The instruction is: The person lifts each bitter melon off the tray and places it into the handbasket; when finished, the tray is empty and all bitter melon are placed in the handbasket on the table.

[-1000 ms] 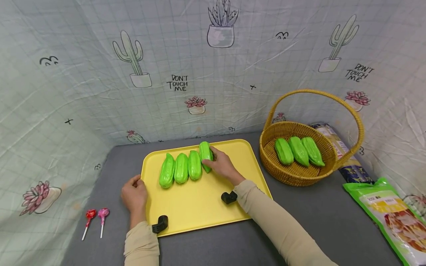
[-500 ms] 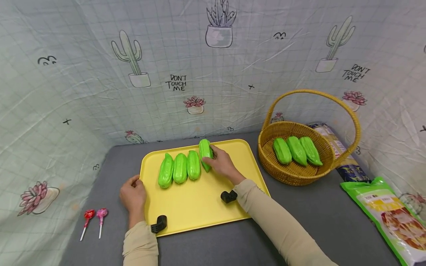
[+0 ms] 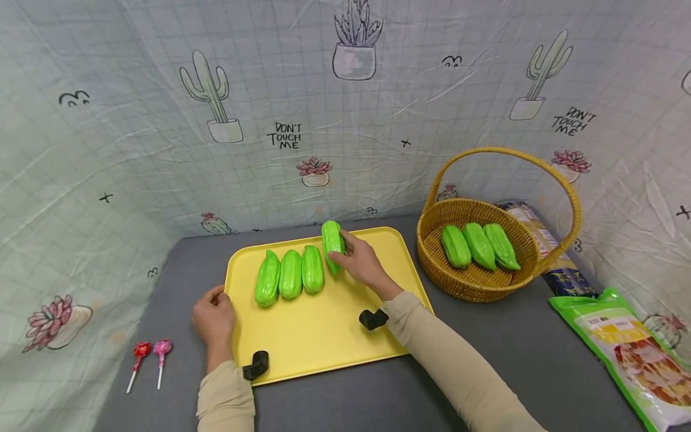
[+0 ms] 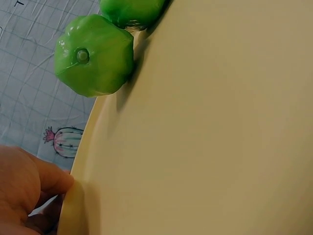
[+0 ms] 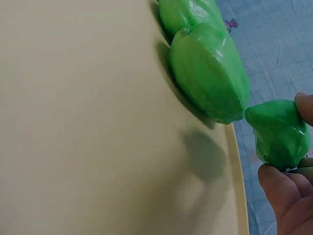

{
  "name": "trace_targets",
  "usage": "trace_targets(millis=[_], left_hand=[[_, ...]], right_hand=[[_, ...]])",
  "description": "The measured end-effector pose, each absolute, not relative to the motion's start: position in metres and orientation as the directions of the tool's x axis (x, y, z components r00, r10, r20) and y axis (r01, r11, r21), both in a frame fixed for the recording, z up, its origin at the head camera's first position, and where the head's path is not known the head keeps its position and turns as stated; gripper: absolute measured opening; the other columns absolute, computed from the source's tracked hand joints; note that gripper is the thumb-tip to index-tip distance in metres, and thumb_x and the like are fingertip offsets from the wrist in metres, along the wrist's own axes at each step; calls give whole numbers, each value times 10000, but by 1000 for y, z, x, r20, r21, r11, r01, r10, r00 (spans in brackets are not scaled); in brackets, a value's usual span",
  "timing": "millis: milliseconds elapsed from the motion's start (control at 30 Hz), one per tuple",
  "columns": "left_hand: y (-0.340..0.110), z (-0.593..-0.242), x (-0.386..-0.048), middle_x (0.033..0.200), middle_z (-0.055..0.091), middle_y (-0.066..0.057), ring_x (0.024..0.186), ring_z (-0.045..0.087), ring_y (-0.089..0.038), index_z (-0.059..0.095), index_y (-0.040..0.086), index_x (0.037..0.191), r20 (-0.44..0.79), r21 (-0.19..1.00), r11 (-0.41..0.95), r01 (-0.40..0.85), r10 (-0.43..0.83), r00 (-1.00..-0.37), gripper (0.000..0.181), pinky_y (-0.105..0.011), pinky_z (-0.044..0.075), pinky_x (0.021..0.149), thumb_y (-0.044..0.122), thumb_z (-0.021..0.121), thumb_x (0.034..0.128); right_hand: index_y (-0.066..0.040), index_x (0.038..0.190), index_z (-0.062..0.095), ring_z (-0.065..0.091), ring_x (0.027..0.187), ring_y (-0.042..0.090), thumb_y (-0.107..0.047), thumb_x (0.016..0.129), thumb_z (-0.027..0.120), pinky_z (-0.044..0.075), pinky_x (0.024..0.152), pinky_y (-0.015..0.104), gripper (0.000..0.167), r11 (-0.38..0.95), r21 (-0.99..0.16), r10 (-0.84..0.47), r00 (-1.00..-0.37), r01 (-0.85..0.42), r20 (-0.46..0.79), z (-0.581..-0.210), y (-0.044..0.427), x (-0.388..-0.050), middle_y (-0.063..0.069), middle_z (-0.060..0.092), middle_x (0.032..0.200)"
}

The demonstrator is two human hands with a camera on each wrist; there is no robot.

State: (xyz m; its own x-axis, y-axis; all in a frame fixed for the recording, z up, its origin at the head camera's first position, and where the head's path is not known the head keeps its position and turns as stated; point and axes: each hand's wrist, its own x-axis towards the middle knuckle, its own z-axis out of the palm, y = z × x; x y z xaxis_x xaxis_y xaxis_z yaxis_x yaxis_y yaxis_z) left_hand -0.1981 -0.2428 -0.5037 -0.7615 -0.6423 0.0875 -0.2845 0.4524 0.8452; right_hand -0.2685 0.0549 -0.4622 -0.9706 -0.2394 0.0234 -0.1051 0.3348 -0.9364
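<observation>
My right hand [image 3: 363, 264] pinches a glossy, ribbed green vegetable [image 3: 332, 234] between thumb and fingers. It hangs over the back part of the yellow tray [image 3: 318, 336], and in the right wrist view a shadow lies on the tray apart from it. Left of it, three similar green vegetables [image 3: 290, 275] lie side by side on the tray. At the tray's left edge, my left hand [image 3: 214, 316] holds the rim with curled fingers. The left wrist view shows the fingertips [image 4: 63, 181] against that rim, with the ends of two green vegetables [image 4: 93, 56] beyond.
On the right, a wicker basket [image 3: 459, 288] with a tall handle holds three green vegetables [image 3: 477, 245]. Behind it lies a dark blue package [image 3: 567, 276], and nearer, a green-edged food bag [image 3: 621, 354]. Two lollipops [image 3: 161, 354] lie left on the grey table [image 3: 324, 408].
My right hand has raised the green vegetable slightly up and away from the tray. The left hand stays at the tray's left rim. The head view has shifted a little.
</observation>
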Motion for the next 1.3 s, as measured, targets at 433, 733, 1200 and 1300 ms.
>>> trace_targets(millis=[433,733,1200,1300], left_hand=[[-243,-505,-198,1185,682,-278,1078,611,-416,680,-45,1265,75,846,444,-295,-647,-758,377,-501,443,921,106,438,1018],[-244,-505,-197,1195,680,-284,1096,612,-424,679,-45,1265,72,850,439,-292,-645,-760,373,-518,450,932,106,441,1022],[-243,-506,-199,1178,690,-290,1076,622,-429,684,-49,1262,94,847,452,-280,-645,-758,364,-514,453,912,94,453,1019],[-243,-507,-200,1184,689,-287,1091,622,-427,684,-45,1265,90,847,450,-283,-646,-758,364,-514,456,918,93,451,1021]], right_hand=[[-62,1622,241,469,1455,301,-252,1007,649,479,1111,434,762,312,-946,-232,-973,-83,9,-448,63,-259,181,408,1612],[-88,1628,229,472,1455,288,-244,1016,635,482,1107,429,751,283,-955,-254,-967,-91,17,-439,68,-254,166,398,1621],[-109,1636,205,517,1415,314,-217,1023,623,513,1069,419,750,265,-956,-253,-966,-122,53,-431,90,-243,204,407,1603],[-99,1637,191,502,1426,320,-220,1027,615,506,1076,425,752,264,-956,-245,-967,-129,62,-429,98,-240,205,380,1619]])
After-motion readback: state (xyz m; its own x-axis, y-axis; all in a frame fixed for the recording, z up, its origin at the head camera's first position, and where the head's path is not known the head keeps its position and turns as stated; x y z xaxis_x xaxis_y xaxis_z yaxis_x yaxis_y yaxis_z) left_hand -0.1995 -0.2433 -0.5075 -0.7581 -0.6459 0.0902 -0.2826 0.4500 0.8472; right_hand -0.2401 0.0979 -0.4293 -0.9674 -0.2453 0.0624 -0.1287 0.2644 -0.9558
